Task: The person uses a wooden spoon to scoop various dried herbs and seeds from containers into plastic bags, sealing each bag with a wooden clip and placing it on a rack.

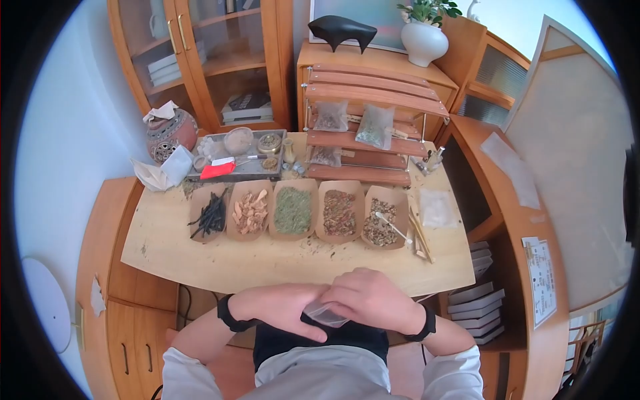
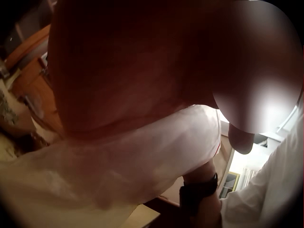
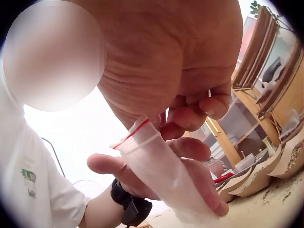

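Close in front of the body, both hands work at a small translucent zip bag [image 1: 327,315]. My right hand [image 1: 373,299] pinches the bag near its top with curled fingers. The left hand [image 1: 279,309] is behind the bag, its thumb stretched away and its fingers fairly straight against the plastic. In the right wrist view the bag [image 3: 161,171] hangs slantwise across the left palm, with a red line along its zip edge. The left wrist view shows the bag [image 2: 142,161] large and blurred below the hand. No filling shows in it.
Paper trays hold black strips [image 1: 212,215], pale chips [image 1: 251,212], green herb [image 1: 292,209], reddish bits [image 1: 339,212] and mixed pieces with a white spoon [image 1: 393,227]. Behind are a wooden rack [image 1: 373,140] with filled bags and a grey tray [image 1: 230,175]. More flat bags [image 1: 438,208] lie right.
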{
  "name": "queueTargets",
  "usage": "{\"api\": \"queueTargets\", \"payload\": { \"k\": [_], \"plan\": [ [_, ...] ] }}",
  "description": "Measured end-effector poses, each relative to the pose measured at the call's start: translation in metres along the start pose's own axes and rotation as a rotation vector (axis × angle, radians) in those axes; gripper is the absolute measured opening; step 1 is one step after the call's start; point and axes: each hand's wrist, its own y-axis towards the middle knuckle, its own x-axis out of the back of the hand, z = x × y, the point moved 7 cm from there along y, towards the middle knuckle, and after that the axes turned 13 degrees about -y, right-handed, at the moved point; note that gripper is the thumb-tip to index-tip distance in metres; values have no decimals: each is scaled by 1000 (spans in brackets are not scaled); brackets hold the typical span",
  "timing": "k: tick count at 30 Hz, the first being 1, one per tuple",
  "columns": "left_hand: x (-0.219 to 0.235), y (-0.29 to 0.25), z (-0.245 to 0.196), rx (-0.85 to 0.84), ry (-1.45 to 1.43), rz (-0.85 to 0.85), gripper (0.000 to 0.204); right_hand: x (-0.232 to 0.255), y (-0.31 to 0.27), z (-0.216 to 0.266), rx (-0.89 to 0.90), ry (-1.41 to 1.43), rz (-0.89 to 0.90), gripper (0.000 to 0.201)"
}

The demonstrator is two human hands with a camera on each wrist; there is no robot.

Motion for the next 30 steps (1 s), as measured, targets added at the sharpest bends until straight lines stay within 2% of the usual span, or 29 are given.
{"api": "queueTargets", "payload": {
  "k": [1,2,5,6,9,12,14,15,17,18,19,21,24,28,30],
  "plan": [
    [-6,3,3,14,-83,129,71,1,2,5,25,-26,22,20],
    [-13,5,7,-15,-169,196,66,-2,3,10,123,-20,9,23],
    [-22,8,15,-91,-184,236,62,2,6,17,178,-68,53,21],
    [-22,11,8,-204,-181,220,58,3,5,15,163,-70,48,22],
    [-19,8,21,-52,-332,176,63,8,4,6,101,-66,11,24],
    [-2,2,14,-56,-496,-77,70,21,3,-8,-33,-31,-89,24],
    [27,-9,5,-223,-358,-264,72,37,-9,-32,-161,-6,-167,25],
    [44,-19,1,-304,-288,-359,74,40,-22,-55,-315,-29,-180,26],
    [85,-46,6,-425,-110,-682,73,43,-58,-111,-582,-114,-220,28],
    [106,-61,15,-495,-111,-840,73,47,-78,-138,-692,-175,-248,30],
    [126,-78,24,-565,-110,-1002,74,51,-95,-155,-770,-264,-225,30],
    [162,-108,29,-577,-6,-1229,73,50,-134,-193,-898,-404,-141,33],
    [199,-131,40,-607,14,-1457,71,38,-158,-211,-990,-467,12,34],
    [222,-140,54,-567,111,-1534,70,25,-164,-223,-1124,-298,119,31],
    [223,-137,56,-534,119,-1507,70,22,-170,-228,-1048,-375,39,28]
  ]
}}
